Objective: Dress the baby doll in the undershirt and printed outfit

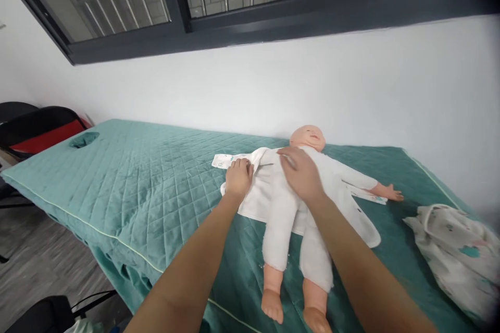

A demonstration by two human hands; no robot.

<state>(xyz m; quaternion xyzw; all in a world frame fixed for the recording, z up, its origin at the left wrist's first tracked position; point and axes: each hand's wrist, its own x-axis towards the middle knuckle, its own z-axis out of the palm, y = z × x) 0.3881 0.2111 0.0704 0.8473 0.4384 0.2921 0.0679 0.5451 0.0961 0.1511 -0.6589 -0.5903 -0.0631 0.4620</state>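
Observation:
A baby doll [281, 218] with a white cloth body lies on its back, its head toward the wall and its bare feet toward me. Under it a white baby shirt [363, 223] is spread open, with printed cuffs at both sides. My left hand [239, 178] is closed around the shirt's sleeve at the left, near the printed cuff [222, 160]. Bent over the doll's chest, my right hand [302, 171] has its fingertips together at the shoulder on that side, on white cloth. The doll's arm on that side is mostly hidden; its other arm [359, 177] stretches out to the right.
A green quilted cover [164, 182] lies over the long table, which has a face hole [84, 139] at its far left. Crumpled printed white cloth [457, 255] sits at the right. Behind are a white wall [234, 93] and barred window; black chairs [42, 127] stand left.

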